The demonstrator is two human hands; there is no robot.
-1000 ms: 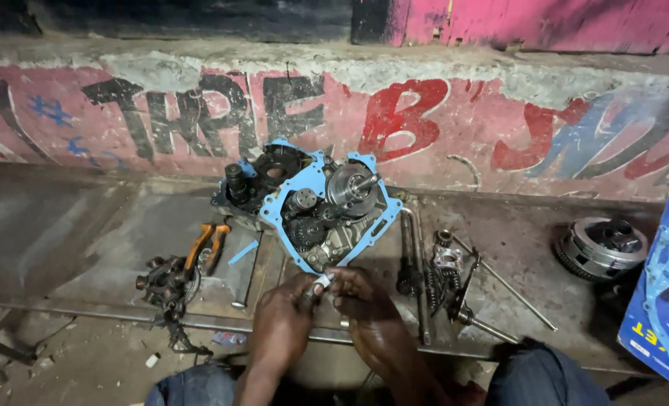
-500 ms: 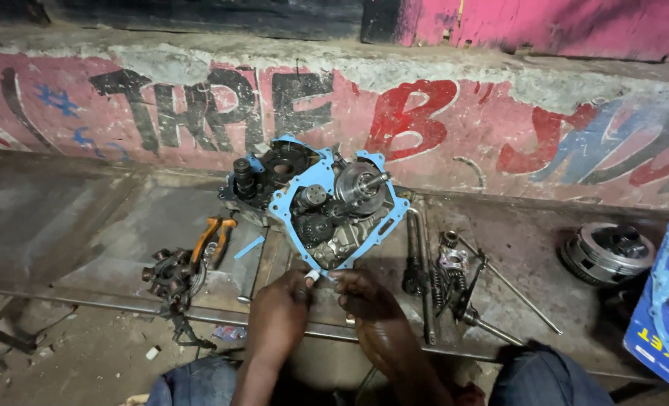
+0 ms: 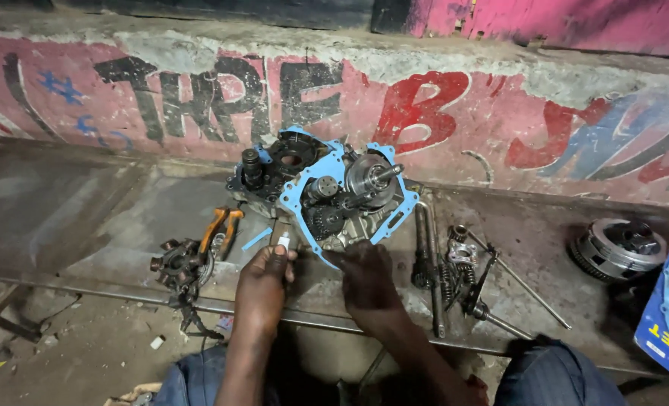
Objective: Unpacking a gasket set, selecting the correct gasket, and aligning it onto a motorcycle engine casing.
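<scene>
Centre of frame: opened engine case (image 3: 327, 199) flat on the tabletop (image 3: 86, 225), gears up, blue gasket (image 3: 302, 197) around its rim, so the inside lies within reach. Left hand (image 3: 263, 282) at the case's lower left edge, fingers (image 3: 278, 256) pinched on a small pale piece (image 3: 283, 241). Right hand (image 3: 366, 278) on the lower edge, fingers curled, grip impossible to tell. Shafts (image 3: 423, 244) at right, orange-handled pliers (image 3: 220, 225) at left, laid aside close by.

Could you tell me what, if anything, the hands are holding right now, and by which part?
The left hand pinches a small pale piece at its lower end. The right hand rests against the lower edge of the engine case; whether it grips anything cannot be told.
</scene>
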